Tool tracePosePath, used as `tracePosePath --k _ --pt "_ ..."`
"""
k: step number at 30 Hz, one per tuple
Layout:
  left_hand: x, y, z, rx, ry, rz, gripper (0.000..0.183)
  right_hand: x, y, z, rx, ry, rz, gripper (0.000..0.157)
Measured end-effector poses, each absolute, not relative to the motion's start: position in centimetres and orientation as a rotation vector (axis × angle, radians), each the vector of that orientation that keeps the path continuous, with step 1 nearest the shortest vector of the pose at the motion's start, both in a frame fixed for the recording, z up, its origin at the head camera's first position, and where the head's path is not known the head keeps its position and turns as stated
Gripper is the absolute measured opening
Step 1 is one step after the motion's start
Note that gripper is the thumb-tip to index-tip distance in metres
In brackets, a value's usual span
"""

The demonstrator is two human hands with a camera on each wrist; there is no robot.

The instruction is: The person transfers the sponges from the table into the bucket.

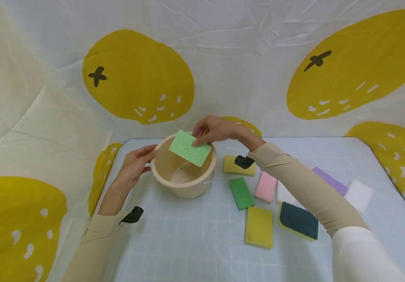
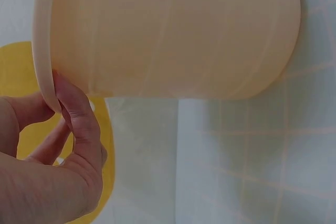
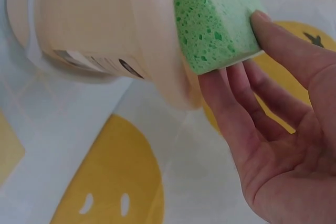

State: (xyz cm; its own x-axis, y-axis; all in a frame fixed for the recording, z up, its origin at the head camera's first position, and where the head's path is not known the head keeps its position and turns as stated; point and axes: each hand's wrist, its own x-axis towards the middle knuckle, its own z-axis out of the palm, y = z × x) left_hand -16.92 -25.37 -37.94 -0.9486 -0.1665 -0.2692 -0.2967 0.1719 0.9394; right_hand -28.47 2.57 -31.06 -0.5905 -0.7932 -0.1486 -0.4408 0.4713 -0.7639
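A light green sponge (image 1: 190, 148) with small pores is pinched between the thumb and fingers of my right hand (image 1: 216, 129), tilted over the mouth of a beige bucket (image 1: 183, 191). In the right wrist view the sponge (image 3: 218, 22) is beside the bucket's rim, with the thumb on one face and the fingers on the other side. My left hand (image 1: 135, 164) pinches the bucket's rim at its left side. The left wrist view shows the thumb and index finger (image 2: 79, 111) gripping that rim. The part of the bucket's inside behind the sponge is hidden.
Right of the bucket lie a yellow sponge (image 1: 230, 165), a green sponge (image 1: 241, 193), a pink sponge (image 1: 266, 187), another yellow sponge (image 1: 259, 227), a dark-topped sponge (image 1: 298, 220), a purple sponge (image 1: 329, 180) and white ones (image 1: 359, 195). A lemon-printed cloth (image 1: 237, 86) hangs behind the table.
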Motion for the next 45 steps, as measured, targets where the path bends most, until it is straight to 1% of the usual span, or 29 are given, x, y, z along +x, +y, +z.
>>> tracePosePath --k 11,16,25,30,37,42,45 --pt "-16.8 -25.4 -38.1 -0.465 2.313 1.926 0.046 -27.7 -0.2 -33.1 -1.221 2.253 -0.747 0.032" --pt "-16.9 -25.4 -38.2 -0.449 2.299 1.94 0.048 -27.2 -1.3 -34.1 -1.224 2.228 -0.701 0.033" --pt "-16.8 -25.3 -38.1 -0.469 2.284 1.95 0.047 -26.3 -3.1 -35.6 -1.339 2.199 -0.651 0.025" --pt "-16.9 -25.4 -38.1 -0.463 2.254 1.98 0.047 -26.1 -3.5 -36.3 -1.305 2.237 -0.571 0.025" --pt "-17.0 -25.2 -38.3 -0.45 2.224 2.012 0.045 -25.4 -3.8 -37.2 -1.253 2.284 -0.337 0.03" --pt "-16.8 -25.1 -38.1 -0.449 2.199 2.036 0.045 -24.8 -3.9 -37.7 -1.266 2.291 -0.25 0.027" --pt "-16.8 -25.1 -38.1 -0.453 2.188 2.037 0.046 -24.5 -4.0 -37.9 -1.222 2.287 -0.249 0.025"
